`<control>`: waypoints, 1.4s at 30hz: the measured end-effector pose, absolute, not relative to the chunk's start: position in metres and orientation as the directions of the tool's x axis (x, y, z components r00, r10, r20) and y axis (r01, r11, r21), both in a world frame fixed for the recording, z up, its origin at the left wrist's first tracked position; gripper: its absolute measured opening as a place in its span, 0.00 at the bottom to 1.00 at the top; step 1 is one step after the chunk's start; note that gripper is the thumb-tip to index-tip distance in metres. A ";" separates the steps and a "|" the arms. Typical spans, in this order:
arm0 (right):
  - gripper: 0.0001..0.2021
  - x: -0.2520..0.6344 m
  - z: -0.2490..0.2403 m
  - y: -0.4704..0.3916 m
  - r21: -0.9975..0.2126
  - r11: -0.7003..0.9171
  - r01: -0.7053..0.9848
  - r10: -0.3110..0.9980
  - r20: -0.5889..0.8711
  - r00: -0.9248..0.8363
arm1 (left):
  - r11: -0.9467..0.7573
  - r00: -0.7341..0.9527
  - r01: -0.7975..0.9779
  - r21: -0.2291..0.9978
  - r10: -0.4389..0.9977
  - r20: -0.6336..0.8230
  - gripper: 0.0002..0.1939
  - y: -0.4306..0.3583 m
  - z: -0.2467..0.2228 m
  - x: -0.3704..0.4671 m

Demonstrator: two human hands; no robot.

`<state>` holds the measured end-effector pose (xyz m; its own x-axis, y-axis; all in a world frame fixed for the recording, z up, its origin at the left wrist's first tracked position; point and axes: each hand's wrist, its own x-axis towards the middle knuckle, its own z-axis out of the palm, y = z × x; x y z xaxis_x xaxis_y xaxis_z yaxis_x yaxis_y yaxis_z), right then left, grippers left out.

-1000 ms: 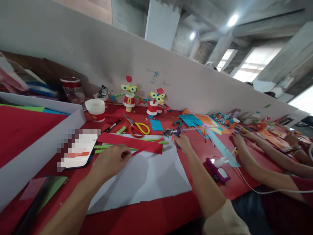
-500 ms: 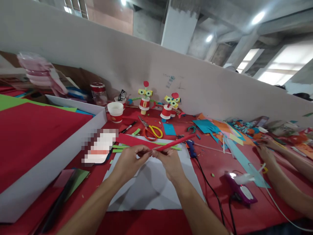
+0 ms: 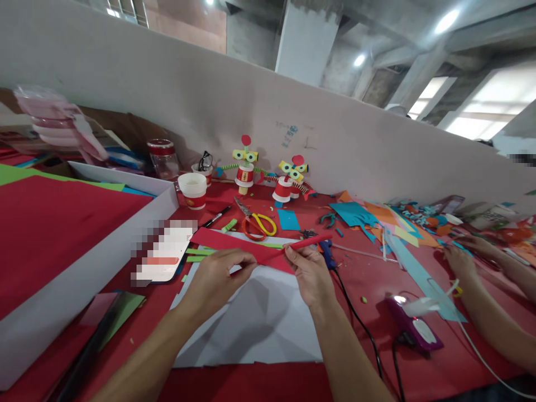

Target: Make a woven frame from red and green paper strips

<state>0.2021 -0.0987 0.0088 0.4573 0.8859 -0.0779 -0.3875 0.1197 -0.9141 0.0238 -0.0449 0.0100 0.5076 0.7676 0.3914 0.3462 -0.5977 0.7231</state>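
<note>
My left hand (image 3: pixel 221 273) pinches the near edge of a red paper strip (image 3: pixel 234 244) above white sheets (image 3: pixel 251 324). To its right, my right hand (image 3: pixel 310 271) is closed on the same red paper, whose folded or rolled end (image 3: pixel 312 241) sticks out past my fingers to the right. Thin green paper strips (image 3: pixel 200 255) lie beneath the red paper at the left. Scissors with red and yellow handles (image 3: pixel 255 220) rest just beyond it. Two paper-cup figures (image 3: pixel 244 174) stand by the wall.
A white box (image 3: pixel 161 209) holding coloured paper is on the left, near paper cups (image 3: pixel 193 190) and a pixelated phone-like object (image 3: pixel 163 257). Right lie a blue glue gun (image 3: pixel 328 254), its black cord, and a purple power strip (image 3: pixel 414 326). Another person's arms (image 3: pixel 481 307) reach in at far right.
My right hand has moved right, away from my left hand, along the red paper. More of the red paper now shows between my hands. The other person's hands have shifted slightly.
</note>
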 end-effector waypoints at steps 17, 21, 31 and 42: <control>0.11 0.215 0.021 -0.102 -0.783 0.386 -0.487 0.695 -0.100 0.712 | -0.816 0.437 0.523 0.245 0.504 0.745 0.07 -0.039 0.000 0.015; 0.12 0.173 0.008 -0.106 -0.870 0.043 -0.492 0.928 -0.147 0.341 | -0.860 0.538 0.506 0.055 0.365 0.760 0.10 -0.042 -0.002 0.012; 0.07 0.168 0.008 -0.103 -0.789 0.100 -0.607 0.885 -0.209 0.417 | -0.608 0.475 0.251 0.753 0.755 0.452 0.09 -0.068 -0.005 0.039; 0.09 0.174 0.003 -0.100 -0.839 0.056 -0.541 0.829 -0.263 0.494 | 0.326 0.213 -0.400 0.857 0.942 -0.259 0.11 -0.057 0.003 0.045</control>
